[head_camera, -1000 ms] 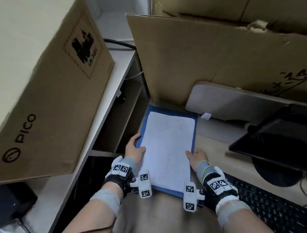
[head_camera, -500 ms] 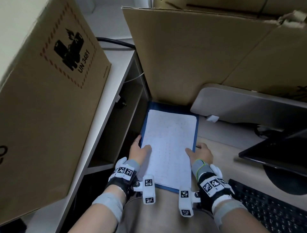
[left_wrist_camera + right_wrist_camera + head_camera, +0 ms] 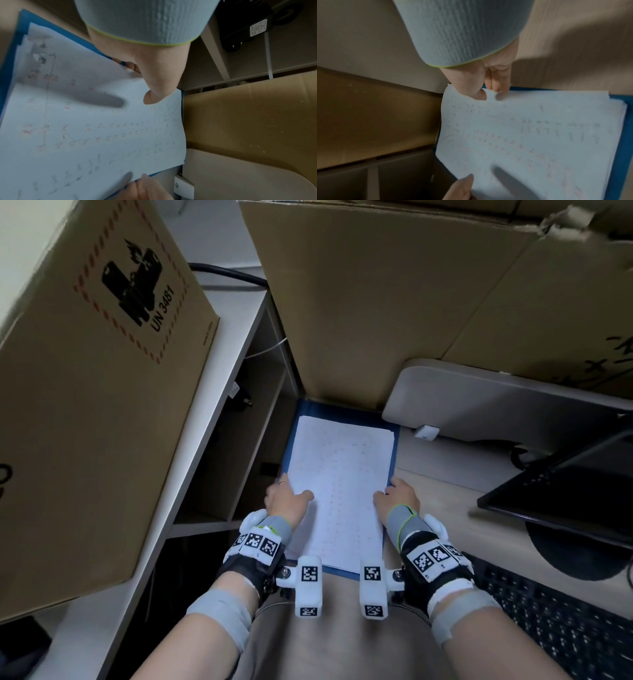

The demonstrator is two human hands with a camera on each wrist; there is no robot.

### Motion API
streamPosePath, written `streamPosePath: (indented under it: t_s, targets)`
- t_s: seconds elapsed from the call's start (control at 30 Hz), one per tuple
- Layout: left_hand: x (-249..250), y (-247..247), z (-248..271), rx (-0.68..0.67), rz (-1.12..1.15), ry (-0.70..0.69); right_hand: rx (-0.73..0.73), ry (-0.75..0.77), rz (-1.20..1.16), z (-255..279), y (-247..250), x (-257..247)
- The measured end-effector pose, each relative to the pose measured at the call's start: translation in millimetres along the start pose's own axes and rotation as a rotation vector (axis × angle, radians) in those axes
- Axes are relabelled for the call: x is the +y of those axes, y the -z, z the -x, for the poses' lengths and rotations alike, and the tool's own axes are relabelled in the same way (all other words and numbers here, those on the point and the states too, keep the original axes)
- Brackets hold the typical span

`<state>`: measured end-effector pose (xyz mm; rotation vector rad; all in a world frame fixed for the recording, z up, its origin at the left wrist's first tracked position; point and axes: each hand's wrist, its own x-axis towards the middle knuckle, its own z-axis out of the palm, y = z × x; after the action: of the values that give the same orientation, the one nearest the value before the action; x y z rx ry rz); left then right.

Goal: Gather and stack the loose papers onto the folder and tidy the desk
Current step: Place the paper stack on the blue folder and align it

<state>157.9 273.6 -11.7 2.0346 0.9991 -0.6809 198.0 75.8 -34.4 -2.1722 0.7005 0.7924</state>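
While the papers (image 3: 339,484) lie on the folder (image 3: 395,446), long axis 12 to 6, both edges are pinched: left hand (image 3: 286,501) at 9, right hand (image 3: 399,501) at 3.

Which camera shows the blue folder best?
The head view: the blue folder frames the paper stack along its sides and far end. The left wrist view shows a blurred blue edge, the right wrist view a strip beside the papers.

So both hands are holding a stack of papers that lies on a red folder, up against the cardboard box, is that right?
Nearly. The folder is blue, not red, as the head view shows around the edges of the papers. The rest holds: the left hand and right hand grip the stack's sides, and it lies up against the cardboard box.
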Motion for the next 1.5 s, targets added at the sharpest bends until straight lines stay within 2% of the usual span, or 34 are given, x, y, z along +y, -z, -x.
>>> streamPosePath:
  t_s: [0.1,0.2,0.33,0.47,0.7,0.93,1.2,1.5]
  targets:
    - [2.8,0.9,-4.6,-0.027,-0.006,0.069,-0.077,-0.078,-0.003,-2.6,-3.1,2.6]
    - [3.8,2.1,-5.9,-0.037,0.031,0.093,-0.091,-0.108,-0.077,-7.7,-7.3,6.1]
    - [4.9,1.1,-6.7,-0.054,0.031,0.088,-0.089,-0.110,-0.068,-5.7,-7.1,3.1]
    - [6.8,4.7,-10.6,-0.065,0.010,0.064,-0.153,-0.133,-0.107,-6.1,5.0,-6.8]
    - [15.0,11.0,-11.3,-0.085,0.106,0.069,-0.196,-0.113,-0.127,-0.5,15.8,-11.6]
    - [5.2,4.3,-41.8,-0.087,0.191,0.051,-0.199,-0.106,-0.088,7.0,18.6,-15.3]
    - [-11.4,-14.3,-65.1,-0.101,0.206,0.032,-0.143,-0.108,-0.180,13.9,14.5,-11.6]
    - [5.9,1.7,-13.1,-0.109,0.158,0.009,-0.171,-0.105,-0.050,10.7,14.1,-16.7]
